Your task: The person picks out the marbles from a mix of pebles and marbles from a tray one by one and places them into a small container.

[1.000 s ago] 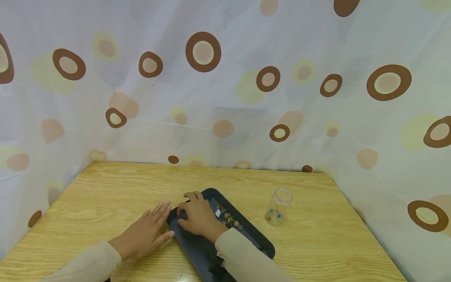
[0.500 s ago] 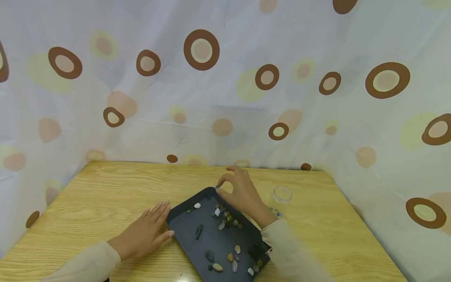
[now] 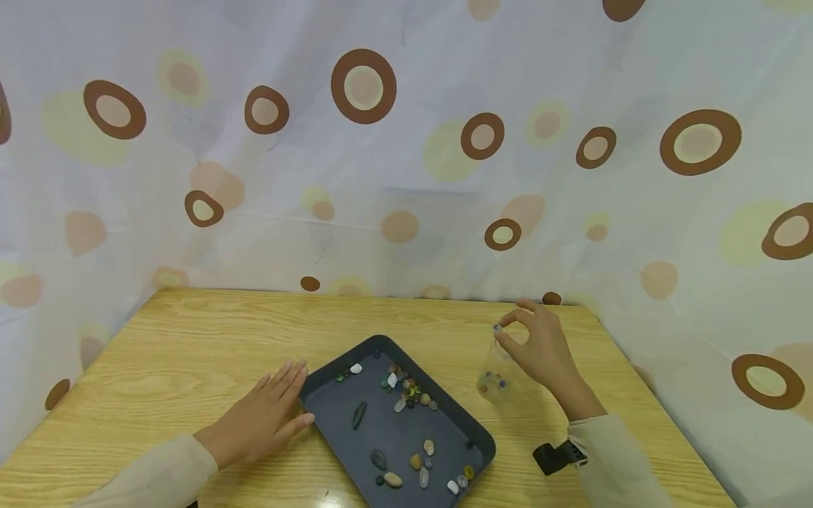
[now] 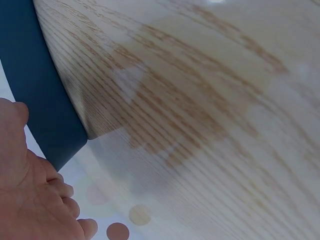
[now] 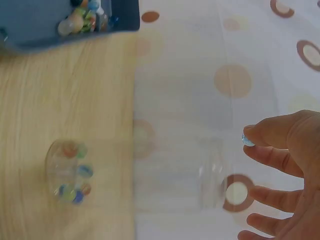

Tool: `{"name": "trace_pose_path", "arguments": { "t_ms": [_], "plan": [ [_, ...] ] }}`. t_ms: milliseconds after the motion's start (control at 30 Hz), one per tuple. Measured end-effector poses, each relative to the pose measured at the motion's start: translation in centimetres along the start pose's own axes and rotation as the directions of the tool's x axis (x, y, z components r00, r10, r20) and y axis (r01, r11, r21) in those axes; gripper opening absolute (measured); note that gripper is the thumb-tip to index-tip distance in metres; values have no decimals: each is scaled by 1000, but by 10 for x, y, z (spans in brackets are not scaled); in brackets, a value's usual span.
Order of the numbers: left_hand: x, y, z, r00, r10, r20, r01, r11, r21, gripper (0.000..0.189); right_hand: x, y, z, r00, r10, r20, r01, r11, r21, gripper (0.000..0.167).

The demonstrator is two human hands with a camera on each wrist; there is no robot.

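Observation:
My right hand (image 3: pixel 540 349) pinches a small light-blue glass marble (image 5: pixel 248 140) between thumb and index finger, its other fingers spread apart. It is at the mouth of a clear jar (image 5: pixel 165 175), which stands upright right of the tray. Several coloured marbles (image 5: pixel 77 195) lie at the jar's bottom. My left hand (image 3: pixel 260 416) lies with straight fingers at the left corner of a dark tray (image 3: pixel 390 430); in the left wrist view the tray's wall (image 4: pixel 45 90) is beside the thumb and fingers.
Across the tray lie several pebbles, such as a dark long stone (image 3: pixel 359 415), a tan stone (image 3: pixel 392 480) and a white one (image 3: pixel 356 368). A mixed cluster (image 3: pixel 413 390) sits along its right side. The wooden table (image 3: pixel 209 339) meets a patterned curtain (image 3: pixel 406 176) behind.
My right hand has picked the small marble from the tray's far left corner and carried it right, over the tray's edge, to the jar's mouth. The left hand stays in place.

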State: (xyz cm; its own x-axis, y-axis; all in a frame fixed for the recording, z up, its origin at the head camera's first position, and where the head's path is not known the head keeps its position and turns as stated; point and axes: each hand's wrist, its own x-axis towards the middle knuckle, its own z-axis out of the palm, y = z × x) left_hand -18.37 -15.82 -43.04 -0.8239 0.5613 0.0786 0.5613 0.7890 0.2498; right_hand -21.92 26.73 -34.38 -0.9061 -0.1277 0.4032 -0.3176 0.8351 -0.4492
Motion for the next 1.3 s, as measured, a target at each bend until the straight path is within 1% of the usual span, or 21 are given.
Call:
{"name": "trace_pose_path", "arguments": {
  "t_ms": [167, 333, 633, 900, 1167, 1300],
  "plan": [
    [2, 0, -2, 1000, 3, 8, -3, 1000, 0, 77, -12, 18, -4, 999, 34, -13, -35, 999, -13, 15],
    [3, 0, -3, 1000, 1, 17, -1, 1000, -14, 77, -17, 25, -4, 997, 73, 3, -72, 997, -6, 15],
    [3, 0, -1, 1000, -10, 17, 11, 1000, -18, 78, -17, 28, -1, 997, 72, 3, -72, 997, -10, 17],
    [2, 1, -4, 1000, -10, 15, 11, 1000, -9, 77, -15, 29, 0, 999, 52, -9, -52, 999, -14, 13],
    [0, 3, -5, 1000, -4, 13, 5, 1000, -19, 76, -14, 30, 2, 998, 56, -7, -56, 998, -10, 12],
    [0, 3, -6, 1000, -12, 19, 12, 1000, -19, 76, -14, 30, 3, 998, 57, -2, -57, 998, -8, 12]
  ]
}}
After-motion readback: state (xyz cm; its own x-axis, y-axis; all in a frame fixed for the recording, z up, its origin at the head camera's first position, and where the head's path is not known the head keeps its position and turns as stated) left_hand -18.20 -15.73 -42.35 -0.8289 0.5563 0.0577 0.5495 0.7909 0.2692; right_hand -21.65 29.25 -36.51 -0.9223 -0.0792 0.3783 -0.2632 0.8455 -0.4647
